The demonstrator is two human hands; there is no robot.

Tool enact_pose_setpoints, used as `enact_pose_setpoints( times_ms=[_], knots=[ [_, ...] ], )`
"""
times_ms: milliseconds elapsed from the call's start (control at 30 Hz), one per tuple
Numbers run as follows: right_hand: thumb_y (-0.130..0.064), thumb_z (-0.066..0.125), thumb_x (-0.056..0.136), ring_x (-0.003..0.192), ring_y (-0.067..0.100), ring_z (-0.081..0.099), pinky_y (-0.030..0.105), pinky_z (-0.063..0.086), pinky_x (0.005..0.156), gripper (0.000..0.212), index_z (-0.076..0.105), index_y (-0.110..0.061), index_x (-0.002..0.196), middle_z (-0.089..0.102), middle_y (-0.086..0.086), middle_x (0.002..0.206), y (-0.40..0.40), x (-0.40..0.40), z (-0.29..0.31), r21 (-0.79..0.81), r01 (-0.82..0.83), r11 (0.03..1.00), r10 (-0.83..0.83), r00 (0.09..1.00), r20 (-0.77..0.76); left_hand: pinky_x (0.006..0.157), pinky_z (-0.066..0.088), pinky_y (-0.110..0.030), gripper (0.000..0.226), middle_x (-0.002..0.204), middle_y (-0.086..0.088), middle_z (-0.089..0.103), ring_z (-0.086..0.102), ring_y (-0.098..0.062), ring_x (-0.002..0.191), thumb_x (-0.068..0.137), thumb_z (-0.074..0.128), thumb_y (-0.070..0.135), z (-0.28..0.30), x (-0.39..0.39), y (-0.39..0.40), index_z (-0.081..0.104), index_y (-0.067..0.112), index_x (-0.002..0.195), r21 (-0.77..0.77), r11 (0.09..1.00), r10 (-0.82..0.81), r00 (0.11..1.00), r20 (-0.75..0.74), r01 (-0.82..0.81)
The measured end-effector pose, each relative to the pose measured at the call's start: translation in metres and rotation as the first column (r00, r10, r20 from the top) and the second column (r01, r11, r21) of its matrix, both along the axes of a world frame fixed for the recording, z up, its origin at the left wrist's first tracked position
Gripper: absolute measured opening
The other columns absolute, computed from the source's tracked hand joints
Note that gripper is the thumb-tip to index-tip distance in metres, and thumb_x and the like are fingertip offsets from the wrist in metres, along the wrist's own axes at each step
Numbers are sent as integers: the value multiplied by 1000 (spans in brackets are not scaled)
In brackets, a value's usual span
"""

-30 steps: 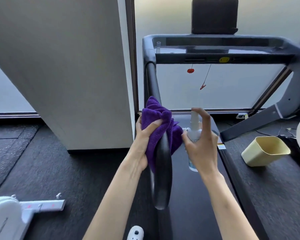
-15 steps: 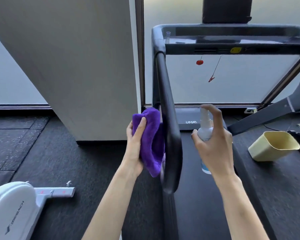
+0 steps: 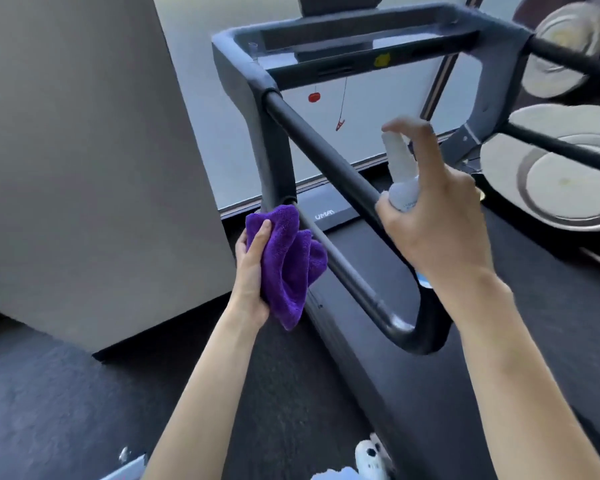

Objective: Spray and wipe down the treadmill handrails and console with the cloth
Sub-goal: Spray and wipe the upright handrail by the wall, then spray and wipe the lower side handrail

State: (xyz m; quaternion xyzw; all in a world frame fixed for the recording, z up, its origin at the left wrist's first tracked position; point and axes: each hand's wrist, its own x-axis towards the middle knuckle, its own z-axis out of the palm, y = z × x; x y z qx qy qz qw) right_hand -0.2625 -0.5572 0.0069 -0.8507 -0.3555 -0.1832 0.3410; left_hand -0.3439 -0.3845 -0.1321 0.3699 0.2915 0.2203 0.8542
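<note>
Purple and bunched, the soft microfibre cloth hung in the left hand, whose fingers curled round its outer folds with the thumb laid along the top. That hand held the cloth just left of the dark tubular left handrail, near the grey upright post; whether fabric touched the post could not be told. Kept off to the side this way, the cloth seemed to be waiting clear of the rail, probably so that liquid could land on bare metal first.

Across the rail, the right hand gripped the white plastic spray bottle round its body, the forefinger raised over the nozzle and the thumb on the near side. The nozzle appeared aimed toward the handrail, which suggested a squirt was in preparation.

Farther off, the grey treadmill console spanned the frame's top, and a second dark handrail ran away rightward, blurred. Neither looked attended to yet.
</note>
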Motion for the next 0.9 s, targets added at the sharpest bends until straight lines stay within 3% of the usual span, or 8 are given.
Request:
enact_pose_setpoints(
  times_ms=[100, 167, 267, 333, 533, 700, 900],
  knots=[
    [-1, 57, 79, 53, 13, 42, 12, 32, 48, 56, 44, -22, 129, 38, -13, 61, 21, -25, -3, 2, 109, 994, -109, 994, 5, 98, 47, -57, 73, 133, -19, 57, 60, -37, 116, 79, 74, 43, 0, 0, 28, 42, 18, 140, 5, 993, -117, 993, 30, 117],
    [-3, 58, 80, 62, 24, 51, 28, 41, 54, 58, 39, -29, 128, 49, -4, 68, 37, -40, -17, -12, 156, 988, -156, 987, -45, 99, 47, -56, 69, 132, -20, 58, 60, -39, 115, 80, 73, 41, -2, 3, 43, 44, 15, 137, 22, 986, -167, 985, 44, 166],
    [-5, 59, 80, 68, 35, 58, 38, 51, 58, 58, 37, -30, 128, 59, 6, 81, 64, -49, -50, -46, 217, 975, -221, 969, -112, 98, 48, -54, 62, 124, -18, 63, 63, -37, 110, 80, 73, 39, -5, 11, 63, 47, 13, 130, 65, 967, -248, 968, 27, 246],
    [-6, 58, 81, 68, 39, 56, 44, 52, 60, 58, 32, -33, 126, 58, 6, 79, 83, -46, -73, -89, 270, 959, -280, 949, -142, 99, 46, -58, 74, 129, -19, 60, 61, -40, 113, 76, 78, 42, -9, 18, 78, 44, 16, 135, 55, 948, -314, 949, 0, 314],
    [-19, 65, 85, 76, 36, 59, 38, 47, 64, 60, 28, -36, 128, 61, 4, 89, 133, -19, -120, -106, 346, 932, -362, 899, -245, 97, 48, -57, 75, 129, -18, 60, 63, -38, 112, 75, 78, 42, -27, 50, 136, 43, 17, 137, 79, 934, -345, 937, -54, 348],
    [-19, 66, 84, 65, 24, 49, 29, 38, 60, 62, 29, -32, 133, 57, 4, 86, 157, -4, -143, -131, 437, 890, -456, 853, -253, 99, 47, -57, 77, 134, -19, 56, 62, -37, 113, 73, 80, 46, -44, 74, 175, 45, 17, 136, 53, 926, -368, 925, -93, 374],
    [-9, 62, 82, 57, 25, 48, 31, 38, 54, 65, 27, -34, 131, 49, 0, 71, 179, 1, -166, -187, 641, 745, -666, 694, -273, 94, 51, -55, 73, 128, -15, 61, 66, -34, 107, 73, 77, 42, -47, 115, 190, 42, 23, 134, 6, 858, -510, 854, -108, 513]
  ],
)
